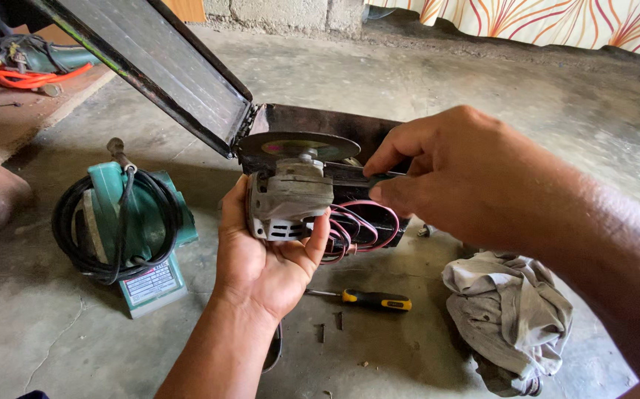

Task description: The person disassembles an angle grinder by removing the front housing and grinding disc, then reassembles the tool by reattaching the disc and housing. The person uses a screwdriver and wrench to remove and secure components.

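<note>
An opened angle grinder (290,193), disc up and red wires (357,225) spilling, sits cupped in the left hand (264,258) above the concrete floor (408,81) while the right hand (445,177) pinches a dark tool (349,174); a slip could snag wires.

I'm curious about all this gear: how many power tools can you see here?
2. A grey angle grinder is held in the left hand, and a green tool wrapped in black cord sits on the floor at left. More may be hidden in the clutter at top left.

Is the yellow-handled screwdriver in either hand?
No: the screwdriver lies on the concrete floor, below the left hand that cradles the grinder head.
</note>
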